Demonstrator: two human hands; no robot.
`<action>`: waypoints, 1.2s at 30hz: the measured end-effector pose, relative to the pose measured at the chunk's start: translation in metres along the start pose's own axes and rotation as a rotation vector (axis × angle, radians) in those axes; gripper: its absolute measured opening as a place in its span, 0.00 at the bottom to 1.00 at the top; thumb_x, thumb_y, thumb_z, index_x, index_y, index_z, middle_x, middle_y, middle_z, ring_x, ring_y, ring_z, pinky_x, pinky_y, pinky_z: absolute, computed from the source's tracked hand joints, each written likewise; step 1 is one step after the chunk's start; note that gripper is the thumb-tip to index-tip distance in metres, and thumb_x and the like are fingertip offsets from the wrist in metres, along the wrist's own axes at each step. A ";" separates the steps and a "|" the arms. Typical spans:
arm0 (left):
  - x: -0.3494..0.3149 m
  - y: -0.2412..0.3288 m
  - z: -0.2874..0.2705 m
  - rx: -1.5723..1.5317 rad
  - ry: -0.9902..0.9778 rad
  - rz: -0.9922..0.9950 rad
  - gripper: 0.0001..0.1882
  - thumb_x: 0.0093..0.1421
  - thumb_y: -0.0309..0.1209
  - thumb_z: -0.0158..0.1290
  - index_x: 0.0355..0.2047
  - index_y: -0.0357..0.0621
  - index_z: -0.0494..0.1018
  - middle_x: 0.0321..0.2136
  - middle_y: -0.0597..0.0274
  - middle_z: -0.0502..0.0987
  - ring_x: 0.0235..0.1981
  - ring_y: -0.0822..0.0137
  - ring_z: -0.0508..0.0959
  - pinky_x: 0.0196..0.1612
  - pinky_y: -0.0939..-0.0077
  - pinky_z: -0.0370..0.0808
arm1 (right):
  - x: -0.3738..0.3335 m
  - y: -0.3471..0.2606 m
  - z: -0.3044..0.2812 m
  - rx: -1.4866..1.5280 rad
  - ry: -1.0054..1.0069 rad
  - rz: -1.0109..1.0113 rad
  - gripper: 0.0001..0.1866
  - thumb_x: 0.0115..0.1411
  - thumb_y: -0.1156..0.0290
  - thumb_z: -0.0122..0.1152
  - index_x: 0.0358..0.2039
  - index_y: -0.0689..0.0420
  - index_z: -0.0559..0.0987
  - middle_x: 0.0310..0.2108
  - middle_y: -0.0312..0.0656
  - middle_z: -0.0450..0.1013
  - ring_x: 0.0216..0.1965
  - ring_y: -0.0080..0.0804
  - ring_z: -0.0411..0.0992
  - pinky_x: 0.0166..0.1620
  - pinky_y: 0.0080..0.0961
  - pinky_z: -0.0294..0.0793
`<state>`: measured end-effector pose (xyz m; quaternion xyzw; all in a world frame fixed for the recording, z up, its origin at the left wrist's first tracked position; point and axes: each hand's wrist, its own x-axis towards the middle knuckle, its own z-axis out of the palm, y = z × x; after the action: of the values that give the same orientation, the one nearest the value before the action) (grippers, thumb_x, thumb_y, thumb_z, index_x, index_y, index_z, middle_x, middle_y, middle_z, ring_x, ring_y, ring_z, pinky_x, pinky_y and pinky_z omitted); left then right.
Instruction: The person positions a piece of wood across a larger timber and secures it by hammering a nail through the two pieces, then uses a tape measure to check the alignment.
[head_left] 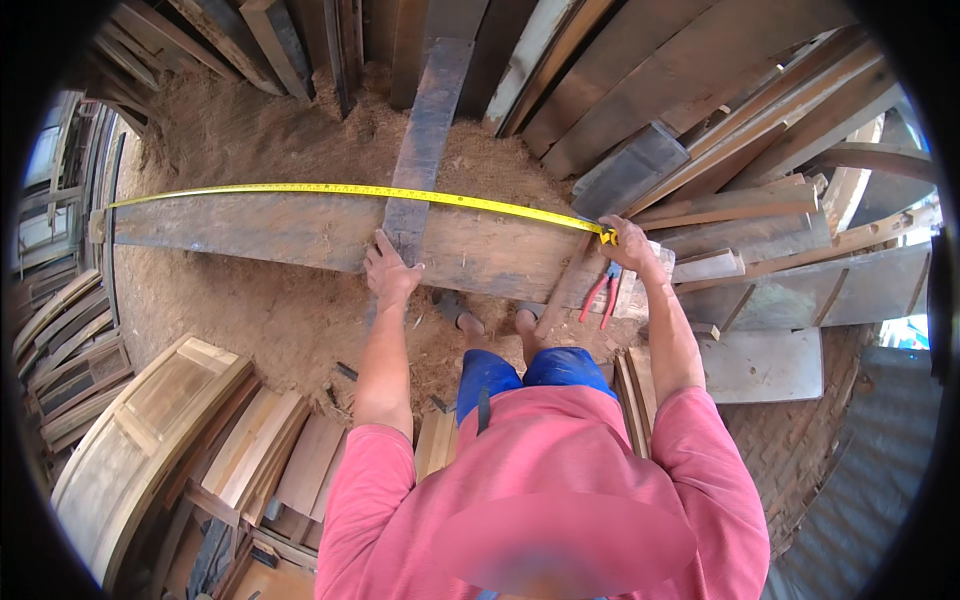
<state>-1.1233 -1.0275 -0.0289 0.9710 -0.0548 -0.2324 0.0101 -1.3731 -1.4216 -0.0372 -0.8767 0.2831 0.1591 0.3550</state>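
A yellow tape measure blade (330, 188) runs along the far edge of a wide wooden plank (290, 228), reaching its left end. At the right, my right hand (627, 246) is closed around the tape measure's case, mostly hidden by the fingers. My left hand (390, 272) rests with fingers spread against the near end of a narrow dark board (425, 130), which lies crosswise over the wide plank under the tape. Beside my right hand, a pair of pliers with red handles (600, 300) lies on the plank's right end.
Boards lean in stacks along the far side, with more lumber (760, 230) piled at right. A panelled wooden door (150, 430) and cut pieces (250, 440) stand near left. Sawdust (220, 140) covers the floor. A corrugated sheet (860, 470) lies near right.
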 end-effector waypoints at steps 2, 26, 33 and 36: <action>0.000 -0.001 -0.001 -0.002 -0.004 0.000 0.64 0.46 0.44 0.74 0.75 0.49 0.43 0.65 0.43 0.61 0.66 0.41 0.64 0.66 0.51 0.66 | -0.002 -0.001 -0.001 0.001 0.003 -0.007 0.34 0.48 0.66 0.70 0.59 0.54 0.75 0.50 0.57 0.77 0.55 0.56 0.73 0.59 0.44 0.72; -0.002 0.001 -0.003 -0.010 -0.015 -0.003 0.65 0.47 0.44 0.74 0.75 0.48 0.42 0.64 0.44 0.62 0.65 0.42 0.64 0.65 0.52 0.68 | -0.003 -0.007 -0.004 0.003 -0.005 -0.028 0.33 0.48 0.67 0.70 0.57 0.55 0.76 0.49 0.57 0.77 0.54 0.56 0.74 0.58 0.43 0.73; 0.000 -0.001 0.000 -0.006 -0.011 -0.010 0.65 0.46 0.45 0.74 0.75 0.49 0.43 0.63 0.43 0.63 0.65 0.41 0.64 0.65 0.50 0.68 | -0.004 -0.011 -0.007 0.011 -0.028 0.005 0.33 0.48 0.67 0.70 0.57 0.56 0.76 0.48 0.57 0.78 0.53 0.57 0.74 0.57 0.43 0.73; -0.001 0.002 -0.007 -0.059 -0.077 -0.038 0.64 0.49 0.42 0.73 0.75 0.51 0.40 0.67 0.43 0.59 0.69 0.39 0.60 0.68 0.47 0.64 | -0.004 -0.010 -0.007 0.016 -0.031 0.012 0.33 0.48 0.67 0.70 0.57 0.55 0.76 0.48 0.57 0.78 0.53 0.57 0.74 0.57 0.43 0.73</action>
<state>-1.1209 -1.0299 -0.0224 0.9615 -0.0296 -0.2712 0.0321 -1.3693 -1.4191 -0.0254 -0.8695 0.2841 0.1722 0.3655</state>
